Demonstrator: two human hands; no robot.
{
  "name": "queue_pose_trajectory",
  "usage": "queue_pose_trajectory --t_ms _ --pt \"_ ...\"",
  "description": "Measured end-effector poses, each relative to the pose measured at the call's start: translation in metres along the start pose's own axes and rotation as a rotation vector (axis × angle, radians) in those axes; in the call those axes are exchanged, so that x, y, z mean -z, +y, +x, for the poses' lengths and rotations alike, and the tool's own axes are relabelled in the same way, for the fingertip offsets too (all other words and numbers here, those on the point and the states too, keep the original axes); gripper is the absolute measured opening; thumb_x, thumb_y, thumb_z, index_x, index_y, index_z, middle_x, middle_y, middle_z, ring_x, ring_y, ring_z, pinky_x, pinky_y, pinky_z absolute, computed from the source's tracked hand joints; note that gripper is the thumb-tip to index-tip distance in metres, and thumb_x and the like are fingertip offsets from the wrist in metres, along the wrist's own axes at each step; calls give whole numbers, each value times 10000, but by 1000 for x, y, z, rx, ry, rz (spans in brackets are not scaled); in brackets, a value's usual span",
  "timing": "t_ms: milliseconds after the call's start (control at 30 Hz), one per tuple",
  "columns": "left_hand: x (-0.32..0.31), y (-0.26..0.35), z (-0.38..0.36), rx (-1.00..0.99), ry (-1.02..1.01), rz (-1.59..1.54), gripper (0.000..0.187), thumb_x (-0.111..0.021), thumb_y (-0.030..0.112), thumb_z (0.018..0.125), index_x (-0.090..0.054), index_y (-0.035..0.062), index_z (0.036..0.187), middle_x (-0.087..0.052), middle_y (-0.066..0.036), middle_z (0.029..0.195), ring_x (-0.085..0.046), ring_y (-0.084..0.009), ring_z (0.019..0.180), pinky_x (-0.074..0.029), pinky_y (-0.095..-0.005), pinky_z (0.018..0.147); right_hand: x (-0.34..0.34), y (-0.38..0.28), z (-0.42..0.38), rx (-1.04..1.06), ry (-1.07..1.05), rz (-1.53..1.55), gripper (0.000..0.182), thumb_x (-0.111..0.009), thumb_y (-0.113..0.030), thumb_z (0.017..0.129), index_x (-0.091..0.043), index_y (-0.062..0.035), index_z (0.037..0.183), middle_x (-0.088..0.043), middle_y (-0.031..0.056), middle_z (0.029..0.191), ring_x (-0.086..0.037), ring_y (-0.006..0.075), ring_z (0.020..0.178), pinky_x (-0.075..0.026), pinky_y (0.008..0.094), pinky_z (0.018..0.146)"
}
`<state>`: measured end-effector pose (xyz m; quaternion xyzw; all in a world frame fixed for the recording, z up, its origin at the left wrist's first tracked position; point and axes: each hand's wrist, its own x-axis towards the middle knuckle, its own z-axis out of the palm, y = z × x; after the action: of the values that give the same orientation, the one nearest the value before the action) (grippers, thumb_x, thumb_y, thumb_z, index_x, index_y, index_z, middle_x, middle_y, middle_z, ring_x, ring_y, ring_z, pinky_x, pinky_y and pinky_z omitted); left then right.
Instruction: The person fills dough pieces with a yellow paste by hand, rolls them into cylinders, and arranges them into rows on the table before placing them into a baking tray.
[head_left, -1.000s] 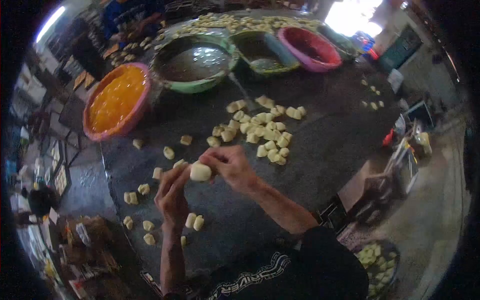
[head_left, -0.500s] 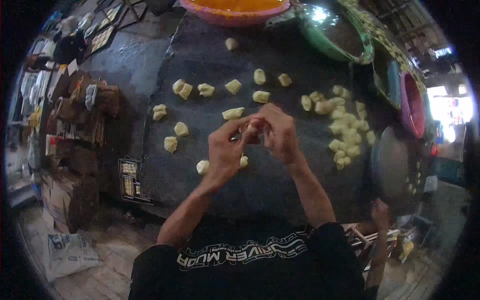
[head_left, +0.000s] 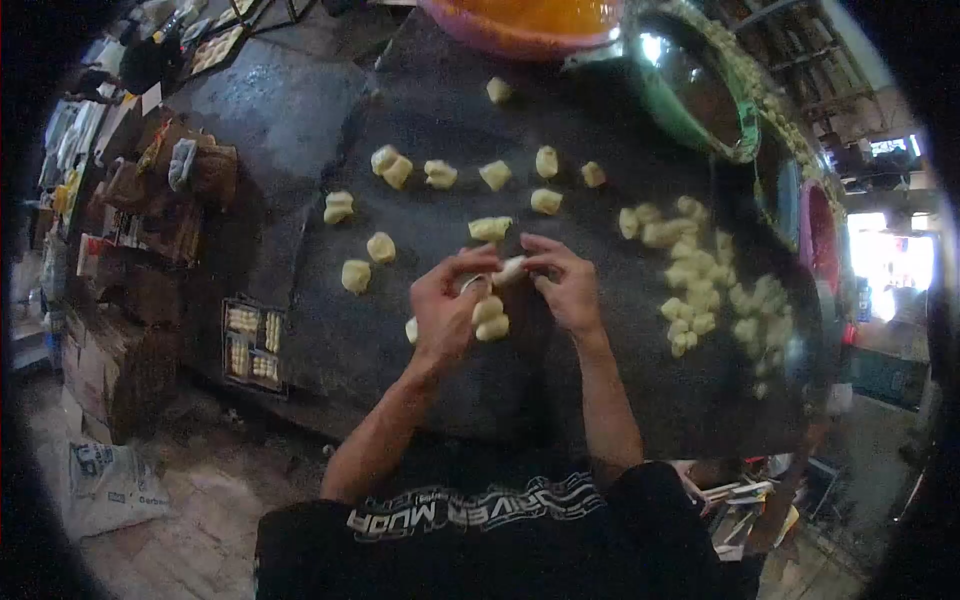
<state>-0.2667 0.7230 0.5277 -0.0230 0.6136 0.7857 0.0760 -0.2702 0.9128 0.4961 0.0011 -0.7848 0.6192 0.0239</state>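
Note:
Over the dark table (head_left: 420, 110), my left hand (head_left: 450, 305) and my right hand (head_left: 562, 283) hold a small pale dough piece (head_left: 510, 270) between their fingertips. A ring shows on my left hand. Just beyond the hands lies a folded dough piece (head_left: 490, 229), and a couple of dough lumps (head_left: 490, 318) sit beside my left hand. Several more lumps are spread farther out, among them one at the left (head_left: 355, 276). To the right of my right hand is a heap of pale dough pieces (head_left: 690, 275).
At the far edge stand a pink basin (head_left: 530, 35) with orange contents and a green basin (head_left: 735, 130). A pink tub (head_left: 820, 235) is at the right. A tray of small pieces (head_left: 253, 345) lies at the left, near cardboard boxes (head_left: 120, 375).
My hands have moved slightly apart, and a pale dough piece now shows between them. The view has shifted, and more loose pieces show at the right. The other person's arm at lower right is less visible.

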Motion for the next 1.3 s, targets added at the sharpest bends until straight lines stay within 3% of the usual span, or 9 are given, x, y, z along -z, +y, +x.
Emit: queue_pose_trajectory --t_ms 167,233,300,400,667,867,1067,1133,1300 --pt "25 5 3 -162 95 213 190 -564 -75 859 -689 12 972 -704 -87 983 -653 -172 954 -451 -348 1014 -10 -16 58 -105 365 -377 191 -712 -128 846 -644 10 959 -646 141 939 -648 233 913 -533 360 774" --pt "15 17 0 -10 68 162 148 -571 -52 875 -681 7 955 -703 -87 955 -652 -166 928 -493 -335 926 -22 6 77 308 547 -872 174 -703 -147 857 -626 4 898 -607 126 819 -635 245 761 -523 385 692" --pt "14 23 -4 -97 52 191 137 -569 -38 886 -677 7 958 -700 -86 951 -652 -170 932 -503 -333 889 -1 17 80 243 438 -799 179 -683 -136 871 -647 17 956 -631 154 981 -651 250 884 -536 363 736" --pt "22 19 1 -185 77 277 127 -569 -8 904 -668 12 982 -688 -87 957 -651 -174 937 -515 -329 845 15 -11 49 -47 304 22 243 -653 -122 909 -657 37 1093 -629 158 1172 -626 241 1069 -522 310 872" --pt "-12 18 19 -432 11 479 156 -565 66 941 -639 35 1075 -652 -106 1032 -647 -187 944 -522 -311 819 22 -31 17 -58 187 230 304 -684 -55 877 -620 5 1168 -659 75 1077 -633 166 978 -554 291 814" --pt "-16 9 28 128 -96 19 284 -553 144 977 -600 18 1228 -654 -126 1079 -639 -177 974 -532 -320 820 3 -53 18 167 -52 -70 335 -696 18 807 -638 -21 1134 -679 101 1012 -669 183 924 -567 307 786" --pt "6 18 26 386 -77 72 227 -659 172 921 -676 -30 1026 -702 -86 927 -672 -143 832 -548 -283 705 -16 -42 25 174 -197 -227 213 -633 48 819 -682 -21 1015 -698 123 945 -701 201 835 -572 320 743" --pt "27 14 23 362 -119 -71 202 -667 158 913 -677 -20 1006 -697 -79 906 -663 -135 807 -541 -274 691 -20 -41 28 -112 -263 301 153 -601 36 857 -690 -24 966 -703 96 881 -694 167 795 -562 295 720" --pt "38 12 21 264 22 16 175 -674 140 906 -671 -11 994 -668 -54 857 -632 -121 759 -522 -257 685 -44 -46 36 6 -270 106 72 -636 -7 875 -686 -21 925 -693 60 842 -675 144 781 -549 279 684"
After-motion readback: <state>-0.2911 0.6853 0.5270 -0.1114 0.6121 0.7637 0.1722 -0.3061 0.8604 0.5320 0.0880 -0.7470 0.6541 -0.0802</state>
